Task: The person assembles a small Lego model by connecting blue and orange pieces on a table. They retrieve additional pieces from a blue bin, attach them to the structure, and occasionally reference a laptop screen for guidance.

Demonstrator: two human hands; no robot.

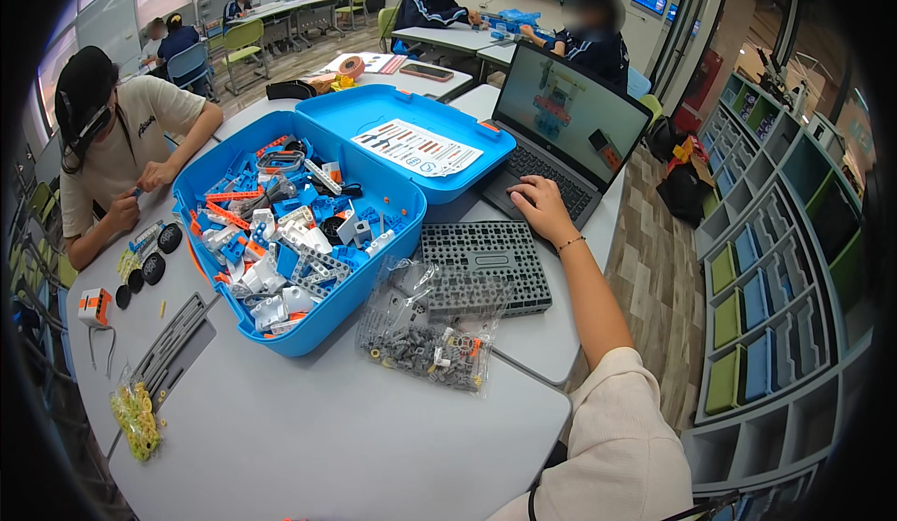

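My right hand [542, 209] rests on the lower part of the open laptop [562, 160], around the touchpad, with its fingers out and nothing held. A bracelet rings the wrist. The laptop's screen shows a picture of a built model of blocks. Next to my forearm lies a grey baseplate full of holes [491, 261], with a clear bag of small grey parts [425, 345] overlapping its near left edge. A blue bin [313, 334] of white, blue and orange building pieces stands left of it. Its blue lid [327, 102] carries a printed sheet. My left hand is out of view.
On the left, a person [131, 138] handles a small blue part. Near them are black wheels [153, 270], an orange-and-white block [94, 307], grey beams [173, 343] and a bag of yellow pieces [136, 423]. Shelves [775, 278] line the right; others sit farther back.
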